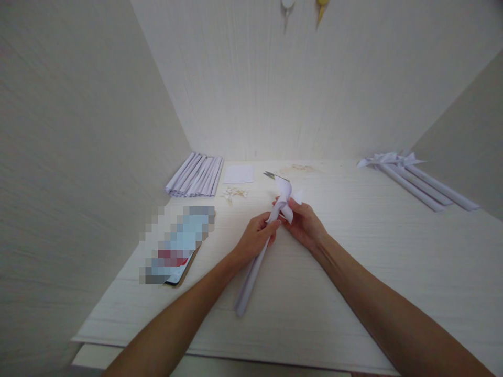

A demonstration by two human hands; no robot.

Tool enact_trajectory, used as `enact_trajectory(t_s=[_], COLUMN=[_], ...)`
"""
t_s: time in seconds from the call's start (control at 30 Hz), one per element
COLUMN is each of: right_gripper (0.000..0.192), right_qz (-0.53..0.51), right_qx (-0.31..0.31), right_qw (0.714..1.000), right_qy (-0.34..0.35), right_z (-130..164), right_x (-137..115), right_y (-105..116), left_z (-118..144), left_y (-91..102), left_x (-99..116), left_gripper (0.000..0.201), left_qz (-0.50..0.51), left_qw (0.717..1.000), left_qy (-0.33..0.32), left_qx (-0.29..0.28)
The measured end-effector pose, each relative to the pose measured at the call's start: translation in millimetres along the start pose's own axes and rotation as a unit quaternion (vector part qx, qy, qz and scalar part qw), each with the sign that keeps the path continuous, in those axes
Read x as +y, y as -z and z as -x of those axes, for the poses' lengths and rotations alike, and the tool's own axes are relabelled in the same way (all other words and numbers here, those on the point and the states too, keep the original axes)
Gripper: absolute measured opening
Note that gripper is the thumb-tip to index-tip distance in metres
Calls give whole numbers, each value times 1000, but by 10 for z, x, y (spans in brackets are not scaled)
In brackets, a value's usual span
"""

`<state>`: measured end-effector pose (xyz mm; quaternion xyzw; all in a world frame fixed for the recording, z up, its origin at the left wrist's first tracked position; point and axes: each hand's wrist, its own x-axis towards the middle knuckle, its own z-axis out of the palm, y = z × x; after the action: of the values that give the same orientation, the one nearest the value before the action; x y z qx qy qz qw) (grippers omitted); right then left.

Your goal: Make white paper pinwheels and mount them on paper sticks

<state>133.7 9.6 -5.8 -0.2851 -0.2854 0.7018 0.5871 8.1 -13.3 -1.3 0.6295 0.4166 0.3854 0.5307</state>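
Observation:
My left hand [258, 236] is closed around the upper part of a rolled white paper stick [249, 292], which slants down toward the table's front edge. At the stick's upper end is a white paper pinwheel [283, 198] with curled blades. My right hand [304, 222] pinches the pinwheel near its middle from the right side, and its fingertips are partly hidden behind the blades. A pair of small scissors [270, 175] lies just beyond the pinwheel, partly covered by it.
A stack of rolled paper sticks [196, 175] lies at the back left, beside square white paper [239, 174] and a pile of small white-tipped pieces [236, 193]. A phone [184, 262], partly pixelated, is on the left. Finished pinwheels [416, 180] lie at the back right.

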Motion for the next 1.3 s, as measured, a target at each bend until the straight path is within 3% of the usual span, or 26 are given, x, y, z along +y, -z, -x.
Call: enact_trajectory(t_s=[0.73,1.3], right_gripper=[29,16], right_qz=[-10,12], right_qx=[-22,-40], right_qw=[1000,999], right_qy=[-10,14], right_z=[-17,9], right_x=[7,-12], right_y=[-1,-15], left_z=[-13,-5], left_y=[14,21], left_x=[-24,-22], left_gripper=[28,28], left_qz=[29,44], left_qw=[999,999], left_qy=[25,25], left_qx=[-1,-1])
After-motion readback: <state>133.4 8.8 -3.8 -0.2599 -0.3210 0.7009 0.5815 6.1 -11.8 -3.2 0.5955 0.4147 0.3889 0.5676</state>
